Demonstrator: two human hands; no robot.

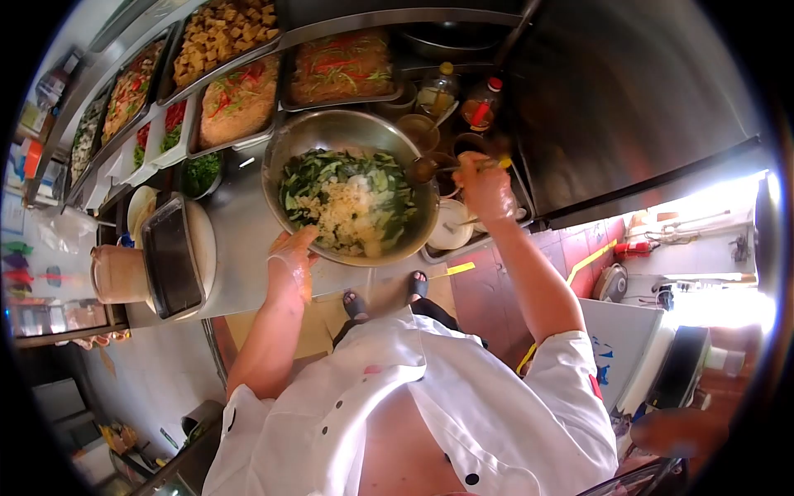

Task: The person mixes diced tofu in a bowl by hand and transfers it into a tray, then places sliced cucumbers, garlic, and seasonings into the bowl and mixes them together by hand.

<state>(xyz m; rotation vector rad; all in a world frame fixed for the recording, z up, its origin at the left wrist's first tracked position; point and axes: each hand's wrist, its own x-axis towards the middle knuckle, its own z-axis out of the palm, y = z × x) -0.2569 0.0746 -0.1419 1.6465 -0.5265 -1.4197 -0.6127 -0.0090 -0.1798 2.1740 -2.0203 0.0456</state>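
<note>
The counter (240,194) runs left to right, with the bowl (357,129) near its middle, at the near edge. Greens (308,183) fill the bowl, topped by garlic (327,205) and a white heap (361,180). The left hand (289,255) grips the near-left rim, thumb over the edge, the other fingers partly hidden beneath; a firm hold there should stop the bowl from sliding. The right hand (486,194) is closed around the handle of the ladle (423,170), whose cup sits at the bowl's right edge; its contents I cannot tell. Keeping the cup level and low should limit spills.
</note>
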